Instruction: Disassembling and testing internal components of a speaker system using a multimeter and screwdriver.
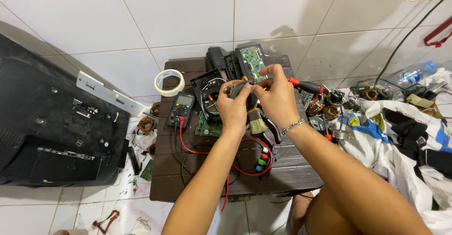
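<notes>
- A small round dark motor part (240, 88) is gripped in the left hand (232, 107), fingers clenched around it, above the middle of a low dark wooden table (197, 178).
- A red-handled screwdriver (305, 85) is grasped in the right hand (275, 97), its tip brought to the top of the round part; the handle is pointed to the right.
- A small paintbrush (257, 120) is seen just under the two hands, bristles downward; which fingers hold it cannot be told.
- A metal bracelet (292, 126) is worn on the right wrist.
- A digital multimeter (181, 108) lies on the table left of the hands, its red lead (207, 152) looped across the boards.
- A green circuit board (253, 61) is propped at the table's back edge, behind the hands.
- A roll of tape (169, 82) rests at the table's back left corner.
- A black television back panel (52, 127) lies on the tiled floor, well to the left.
</notes>
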